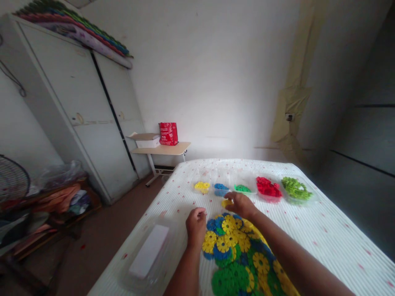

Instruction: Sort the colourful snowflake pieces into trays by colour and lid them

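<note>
A pile of yellow, blue and green snowflake discs (pixel 237 255) lies on the white patterned sheet in front of me. My right hand (pixel 242 204) reaches past the pile's far edge with its fingers pinched on a yellow disc (pixel 226 202). My left hand (pixel 196 224) rests at the pile's left edge, fingers curled, and I cannot make out anything in it. Beyond, a row of clear trays holds sorted discs: yellow (pixel 202 186), blue (pixel 221 188), dark green (pixel 242 188), red (pixel 268 188) and light green (pixel 295 188).
A clear lidded box with a white insert (pixel 148 257) lies at the sheet's (pixel 333 230) near left. A small table (pixel 163 149) with a red bag (pixel 168 133) stands at the far wall. A tall white wardrobe (pixel 77 111) and clutter fill the left side.
</note>
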`<state>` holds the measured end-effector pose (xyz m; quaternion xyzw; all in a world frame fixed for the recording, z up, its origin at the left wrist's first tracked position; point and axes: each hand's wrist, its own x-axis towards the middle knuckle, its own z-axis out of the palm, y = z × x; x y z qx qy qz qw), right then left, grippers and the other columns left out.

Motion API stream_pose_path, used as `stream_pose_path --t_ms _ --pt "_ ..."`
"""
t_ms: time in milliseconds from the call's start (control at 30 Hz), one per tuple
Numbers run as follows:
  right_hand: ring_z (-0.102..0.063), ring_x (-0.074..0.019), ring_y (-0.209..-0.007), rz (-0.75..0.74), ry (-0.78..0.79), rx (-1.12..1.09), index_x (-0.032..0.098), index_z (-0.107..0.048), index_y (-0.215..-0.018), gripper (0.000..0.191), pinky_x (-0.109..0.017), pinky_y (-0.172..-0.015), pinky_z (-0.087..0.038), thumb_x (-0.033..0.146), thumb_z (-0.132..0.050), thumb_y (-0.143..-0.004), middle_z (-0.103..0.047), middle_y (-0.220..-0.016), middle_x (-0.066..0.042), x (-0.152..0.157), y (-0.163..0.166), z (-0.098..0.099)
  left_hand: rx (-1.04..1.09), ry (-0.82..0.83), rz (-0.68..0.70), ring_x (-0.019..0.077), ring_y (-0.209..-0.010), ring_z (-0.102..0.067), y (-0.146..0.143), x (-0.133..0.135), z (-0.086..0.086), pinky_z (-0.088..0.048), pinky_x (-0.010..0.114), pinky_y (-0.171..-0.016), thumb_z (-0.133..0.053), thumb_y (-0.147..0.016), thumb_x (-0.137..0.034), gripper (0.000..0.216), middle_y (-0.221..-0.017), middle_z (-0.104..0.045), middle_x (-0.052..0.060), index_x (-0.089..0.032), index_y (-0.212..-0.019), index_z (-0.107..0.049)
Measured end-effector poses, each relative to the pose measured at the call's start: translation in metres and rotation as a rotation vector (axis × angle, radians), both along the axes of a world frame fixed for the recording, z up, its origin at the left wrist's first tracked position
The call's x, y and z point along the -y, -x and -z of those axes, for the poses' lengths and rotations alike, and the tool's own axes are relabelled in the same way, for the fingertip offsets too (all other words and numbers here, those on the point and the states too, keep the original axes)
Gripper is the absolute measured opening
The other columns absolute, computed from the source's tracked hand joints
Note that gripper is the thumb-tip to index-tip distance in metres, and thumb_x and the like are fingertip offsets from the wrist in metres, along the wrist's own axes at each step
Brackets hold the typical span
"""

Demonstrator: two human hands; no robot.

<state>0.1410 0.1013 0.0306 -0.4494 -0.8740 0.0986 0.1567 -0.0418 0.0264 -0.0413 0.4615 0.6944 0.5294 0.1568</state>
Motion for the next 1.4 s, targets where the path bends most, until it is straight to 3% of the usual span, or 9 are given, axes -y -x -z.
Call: stream_pose_path --t_ms 333,467,567,667,867,1033,1133,1267,1400 --pt "-0.061 -0.0191 -0.096 0.041 -0.131 -0.156 0.018 -0.053 -0.12 0.042 -0.027 -0.081 -0.045 0.021 -0.055 -0.078 -0.058 -0.119 -0.01 -0.036 0.091 -0.036 -0.002 -0.037 -0.014 0.0186 -0.082 -0.062 -0.002 0.003 -0.002 -0.047 0.029 -0.078 -0.046 -0.069 -0.02 0.021 -0.082 -0.068 0.006 -0.017 -0.078 -0.065" --pt "-0.061 -0.0192 -0.094 0.036 -0.166 -0.184 0.018 -0.051 -0.121 0.042 -0.028 -0.08 -0.046 0.027 -0.056 -0.08 -0.053 -0.125 -0.01 -0.038 0.104 -0.039 0.0 -0.043 -0.019 0.0185 -0.081 -0.062 -0.002 0.003 -0.002 -0.047 0.029 -0.078 -0.045 -0.069 -0.018 0.021 -0.081 -0.068 0.006 -0.017 -0.077 -0.065" --pt "-0.061 -0.0179 -0.096 0.017 -0.2 -0.203 0.019 -0.055 -0.115 0.032 -0.026 -0.081 -0.045 0.029 -0.049 -0.085 -0.056 -0.12 -0.008 -0.029 0.086 -0.038 -0.017 -0.052 -0.009 0.0182 -0.081 -0.062 -0.001 0.002 0.0 -0.047 0.029 -0.078 -0.045 -0.07 -0.019 0.02 -0.081 -0.067 0.006 -0.017 -0.077 -0.064" --pt "-0.062 -0.0167 -0.087 -0.015 -0.279 -0.242 0.019 -0.059 -0.105 0.025 -0.026 -0.077 -0.046 0.028 -0.044 -0.088 -0.062 -0.109 -0.007 -0.015 0.046 -0.028 -0.037 -0.04 0.004 0.0171 -0.08 -0.062 -0.001 0.002 0.002 -0.047 0.027 -0.077 -0.045 -0.071 -0.019 0.02 -0.08 -0.068 0.005 -0.018 -0.077 -0.064" --pt "-0.064 -0.0178 -0.076 -0.002 -0.29 -0.26 0.019 -0.062 -0.091 0.032 -0.027 -0.067 -0.048 0.034 -0.033 -0.09 -0.067 -0.089 -0.009 0.017 -0.058 0.014 -0.063 0.06 0.04 0.0141 -0.079 -0.062 -0.004 0.005 -0.007 -0.046 0.023 -0.076 -0.045 -0.073 -0.016 0.02 -0.083 -0.068 0.003 -0.019 -0.079 -0.064" --pt "-0.065 -0.018 -0.071 0.153 -0.22 -0.288 0.022 -0.064 -0.084 0.031 -0.026 -0.064 -0.05 0.039 -0.038 -0.085 -0.069 -0.084 -0.007 0.037 -0.122 0.043 -0.119 0.129 0.157 0.0134 -0.076 -0.061 -0.002 0.008 -0.015 -0.046 0.022 -0.072 -0.051 -0.07 -0.017 0.017 -0.079 -0.067 0.001 -0.019 -0.079 -0.065" --pt "-0.066 -0.0179 -0.069 0.227 -0.164 -0.337 0.021 -0.065 -0.082 0.031 -0.026 -0.063 -0.051 0.04 -0.04 -0.082 -0.07 -0.083 -0.007 0.04 -0.136 0.051 -0.225 0.182 0.204 0.015 -0.08 -0.061 -0.005 0.013 -0.023 -0.044 0.023 -0.074 -0.054 -0.071 -0.024 0.017 -0.083 -0.066 0.004 -0.018 -0.081 -0.066" --pt "-0.066 -0.0178 -0.068 0.245 -0.15 -0.319 0.021 -0.066 -0.082 0.033 -0.026 -0.063 -0.051 0.039 -0.038 -0.082 -0.07 -0.08 -0.006 0.036 -0.134 0.056 -0.416 0.32 0.197 0.02 -0.085 -0.059 -0.015 0.022 -0.036 -0.043 0.027 -0.073 -0.058 -0.07 -0.046 0.035 -0.09 -0.063 0.007 -0.018 -0.089 -0.067" --pt "-0.065 -0.0177 -0.071 0.22 -0.158 -0.246 0.021 -0.066 -0.08 0.034 -0.026 -0.065 -0.05 0.036 -0.036 -0.083 -0.07 -0.081 -0.005 0.034 -0.129 0.059 -0.501 0.364 0.197 0.021 -0.087 -0.058 -0.022 0.028 -0.043 -0.041 0.027 -0.073 -0.062 -0.066 -0.047 0.035 -0.091 -0.062 0.007 -0.02 -0.087 -0.067"
